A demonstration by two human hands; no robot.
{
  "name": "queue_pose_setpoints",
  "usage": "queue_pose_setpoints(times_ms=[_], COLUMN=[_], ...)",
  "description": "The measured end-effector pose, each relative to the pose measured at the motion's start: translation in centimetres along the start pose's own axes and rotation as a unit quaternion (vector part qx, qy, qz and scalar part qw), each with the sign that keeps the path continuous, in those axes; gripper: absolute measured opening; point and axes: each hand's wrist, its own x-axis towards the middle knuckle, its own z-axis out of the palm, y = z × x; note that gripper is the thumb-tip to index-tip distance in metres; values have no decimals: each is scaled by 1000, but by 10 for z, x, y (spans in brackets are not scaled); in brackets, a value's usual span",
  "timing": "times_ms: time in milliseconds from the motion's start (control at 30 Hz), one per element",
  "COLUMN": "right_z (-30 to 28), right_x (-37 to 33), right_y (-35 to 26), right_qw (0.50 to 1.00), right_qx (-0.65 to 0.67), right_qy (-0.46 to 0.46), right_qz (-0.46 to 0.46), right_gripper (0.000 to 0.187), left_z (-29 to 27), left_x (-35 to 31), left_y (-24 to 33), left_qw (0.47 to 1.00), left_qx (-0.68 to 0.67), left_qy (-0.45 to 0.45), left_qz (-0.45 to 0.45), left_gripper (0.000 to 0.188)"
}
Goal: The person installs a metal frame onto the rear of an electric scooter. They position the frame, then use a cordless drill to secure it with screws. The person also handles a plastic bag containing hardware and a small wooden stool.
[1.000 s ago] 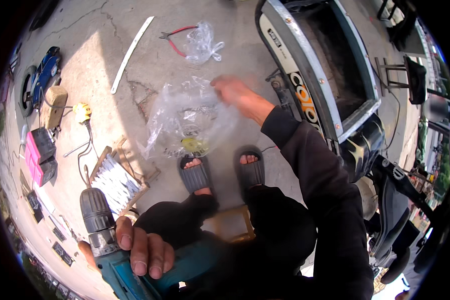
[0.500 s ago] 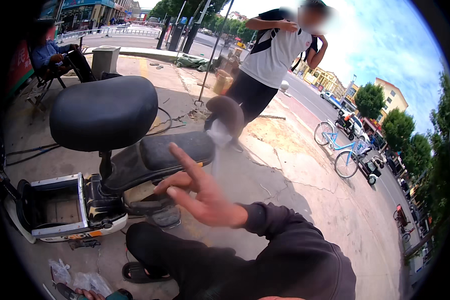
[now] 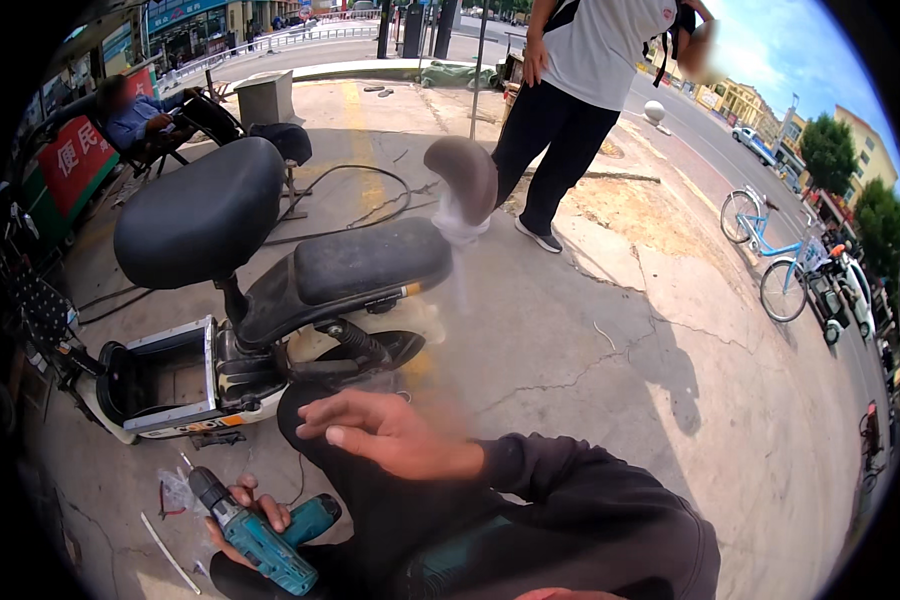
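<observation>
A teal and black cordless drill is in my left hand at the lower left. Its thin bit points up and away toward the scooter. My right hand hovers over my dark-trousered leg, holding nothing, fingers loosely stretched and thumb apart. Just beyond both hands stands an electric scooter with an open, metal-framed footwell. It has a large black front seat and a longer black rear seat. Clear plastic is wrapped below the brown backrest at its rear end.
A person in a white shirt stands behind the scooter; another sits in a chair at far left. A black hose loops over the cracked pavement. A white stick and plastic scraps lie by the drill. A blue bicycle stands right.
My right hand has come down from beside the rear seat, its pointing index finger now alongside the others. The drill in my left hand has come up into fuller view. The standing person lowered one arm.
</observation>
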Motion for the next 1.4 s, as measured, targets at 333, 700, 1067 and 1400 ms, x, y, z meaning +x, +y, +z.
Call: queue_pose_setpoints(times_ms=[333,700,1067,1400], right_z=[28,63,102,40], right_x=[-2,87,96,-26], right_y=[26,18,40,42], right_qw=[994,900,906,885], right_qx=[66,-305,-342,-398], right_qy=[30,110,125,10], right_qz=[-83,-291,-215,-242], right_gripper=[29,27,39,80], left_z=[92,30,17,35], left_x=[12,99,131,117], left_y=[-107,-17,16,0], left_qw=[669,987,963,933], left_qx=[530,74,-153,-110], left_qy=[336,-7,-217,-255], left_qz=[398,146,-49,-227], left_gripper=[51,54,58,74])
